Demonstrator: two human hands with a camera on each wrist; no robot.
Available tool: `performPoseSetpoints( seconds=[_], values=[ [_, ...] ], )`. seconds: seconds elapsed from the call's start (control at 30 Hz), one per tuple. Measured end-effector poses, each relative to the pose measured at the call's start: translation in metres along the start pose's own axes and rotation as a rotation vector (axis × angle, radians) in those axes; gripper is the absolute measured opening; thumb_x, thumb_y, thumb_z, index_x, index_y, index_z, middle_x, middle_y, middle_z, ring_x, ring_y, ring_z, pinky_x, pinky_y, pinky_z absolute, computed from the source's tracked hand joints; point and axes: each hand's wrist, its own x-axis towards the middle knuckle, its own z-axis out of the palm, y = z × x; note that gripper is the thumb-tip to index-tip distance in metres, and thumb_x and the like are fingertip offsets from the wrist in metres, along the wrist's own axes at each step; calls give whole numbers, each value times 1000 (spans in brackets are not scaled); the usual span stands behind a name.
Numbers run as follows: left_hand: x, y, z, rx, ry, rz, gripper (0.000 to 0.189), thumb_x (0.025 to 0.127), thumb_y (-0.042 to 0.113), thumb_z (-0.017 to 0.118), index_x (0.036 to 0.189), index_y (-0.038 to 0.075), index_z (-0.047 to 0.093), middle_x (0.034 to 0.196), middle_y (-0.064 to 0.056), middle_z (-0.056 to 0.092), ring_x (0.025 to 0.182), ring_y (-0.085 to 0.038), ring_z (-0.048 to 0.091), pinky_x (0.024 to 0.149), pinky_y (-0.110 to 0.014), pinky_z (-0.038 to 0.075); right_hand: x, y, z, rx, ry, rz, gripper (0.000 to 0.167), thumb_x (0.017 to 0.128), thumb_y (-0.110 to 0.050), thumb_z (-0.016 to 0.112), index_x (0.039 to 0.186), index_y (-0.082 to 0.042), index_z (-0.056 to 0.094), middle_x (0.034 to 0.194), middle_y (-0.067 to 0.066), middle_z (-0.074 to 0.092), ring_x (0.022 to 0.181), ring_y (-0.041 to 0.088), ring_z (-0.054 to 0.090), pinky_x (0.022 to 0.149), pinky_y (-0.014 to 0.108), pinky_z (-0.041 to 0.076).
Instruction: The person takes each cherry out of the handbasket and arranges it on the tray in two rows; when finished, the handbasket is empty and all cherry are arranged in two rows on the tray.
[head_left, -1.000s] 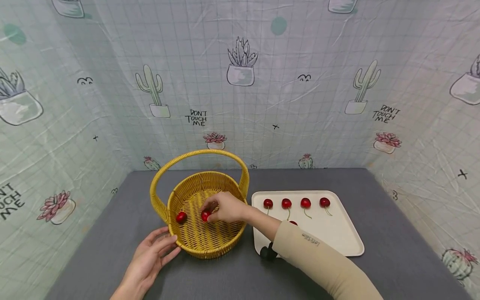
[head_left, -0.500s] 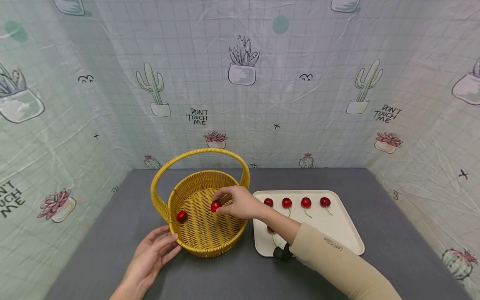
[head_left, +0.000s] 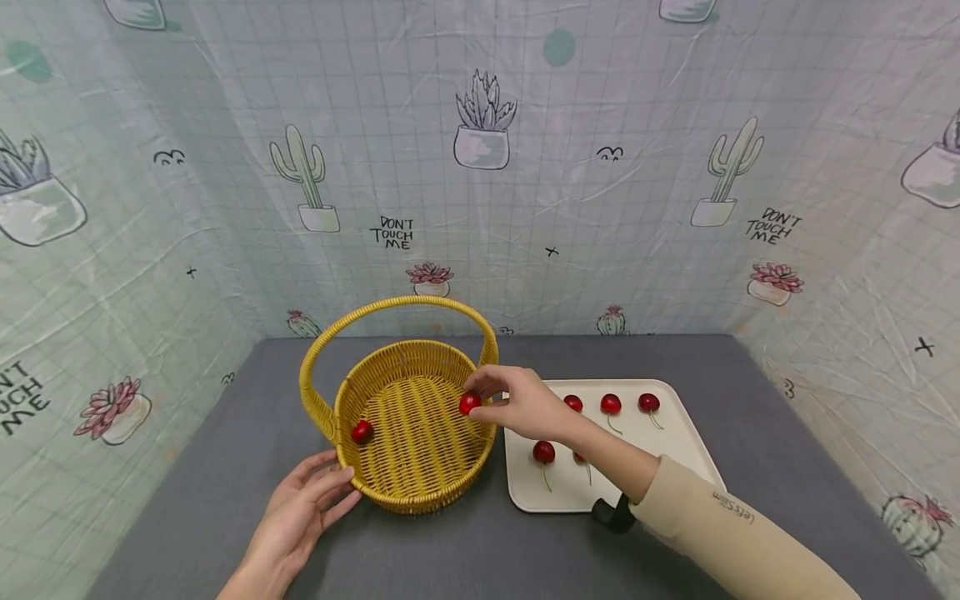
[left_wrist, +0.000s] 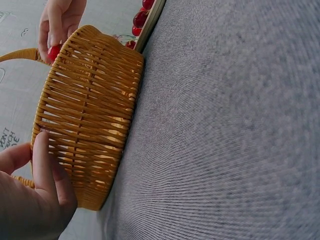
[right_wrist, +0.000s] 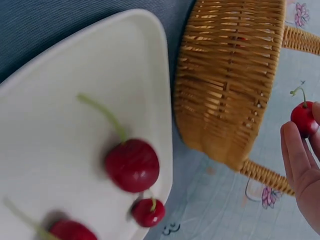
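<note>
My right hand (head_left: 528, 404) pinches a red cherry (head_left: 470, 403) between thumb and fingertips, over the right rim of the yellow wicker basket (head_left: 420, 500). In the right wrist view that cherry (right_wrist: 303, 119) shows a short green stem and hangs above the rim. My left hand (head_left: 296, 512) grips the basket's near-left rim, thumb and fingers on either side of it; the left wrist view shows its fingers (left_wrist: 44, 165) against the woven wall. Inside the basket, at the left, lies another cherry (head_left: 362, 432).
Right of the basket is a white tray (head_left: 637, 492) with several stemmed cherries (head_left: 543, 452); my right forearm crosses above it and hides part. The basket's tall handle (head_left: 405, 302) arches up at the back. A printed cloth (head_left: 555, 167) encloses the grey tabletop (head_left: 442, 558).
My right hand has moved up and right from the middle of the basket to its right rim, keeping the cherry pinched. My left hand and the basket have stayed in place.
</note>
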Motion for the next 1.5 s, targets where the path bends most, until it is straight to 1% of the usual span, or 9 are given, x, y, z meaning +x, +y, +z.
performPoseSetpoints(
  seconds=[0.17, 0.4, 0.57, 0.67, 0.8, 0.9, 1.17, 1.37, 1.5],
  values=[
    [0, 0, 0, 1, 3, -1, 57, 99, 8, 70, 145, 8, 36, 117, -3, 64, 99, -16, 69, 93, -38, 59, -14, 3, -8, 20, 26, 15, 28, 96, -11, 75, 123, -7, 68, 112, 0, 69, 109, 19, 65, 89, 27, 59],
    [1, 0, 0, 1, 8, 3, 57, 98, 8, 71, 144, 8, 36, 120, -5, 63, 101, -17, 69, 94, -39, 59, -34, 10, -18, -2, 104, 36, 27, 96, -12, 76, 122, -12, 68, 112, -1, 70, 107, 18, 66, 91, 36, 60],
    [0, -1, -1, 0, 4, 3, 59, 97, 8, 72, 144, 7, 36, 120, -6, 63, 101, -17, 69, 95, -39, 58, -49, 15, -24, -12, 149, 70, 28, 95, -12, 77, 121, -13, 69, 112, 0, 70, 107, 20, 67, 87, 31, 60],
    [1, -2, -1, -6, 3, 4, 59, 97, 8, 72, 144, 8, 36, 119, -5, 64, 101, -17, 69, 95, -39, 58, -57, 18, -28, -38, 166, 85, 26, 94, -15, 78, 120, -14, 69, 110, -1, 71, 107, 20, 66, 87, 31, 60],
    [1, -2, -1, -3, 2, 3, 59, 97, 9, 72, 144, 8, 36, 118, -4, 64, 100, -16, 69, 95, -39, 58, -69, 22, -33, -75, 177, 121, 25, 95, -18, 78, 118, -15, 70, 108, -3, 72, 107, 19, 66, 90, 38, 58],
    [1, -3, -1, 4, 3, 3, 59, 97, 9, 72, 143, 7, 36, 117, -5, 64, 100, -17, 69, 94, -39, 59, -77, 26, -36, -74, 187, 148, 25, 95, -18, 78, 118, -15, 70, 109, -2, 71, 108, 19, 66, 92, 42, 58],
    [2, -2, -1, 6, 8, 3, 58, 97, 8, 72, 143, 7, 37, 116, -5, 64, 101, -18, 69, 94, -38, 59, -91, 39, -44, -56, 226, 162, 23, 93, -13, 78, 115, -13, 71, 107, -1, 71, 105, 22, 66, 86, 31, 60],
    [2, -3, 0, 7, 12, 10, 59, 97, 9, 73, 144, 7, 36, 116, -5, 66, 100, -18, 69, 94, -39, 59, -104, 50, -52, -84, 256, 196, 24, 92, -15, 80, 115, -16, 72, 108, -4, 72, 107, 19, 67, 85, 32, 59],
    [2, -3, 0, 10, 13, 12, 59, 97, 9, 73, 143, 7, 37, 115, -5, 66, 98, -17, 69, 93, -38, 59, -116, 58, -57, -109, 266, 212, 25, 92, -16, 80, 116, -14, 71, 108, -4, 71, 107, 21, 67, 83, 32, 59]
  ],
)
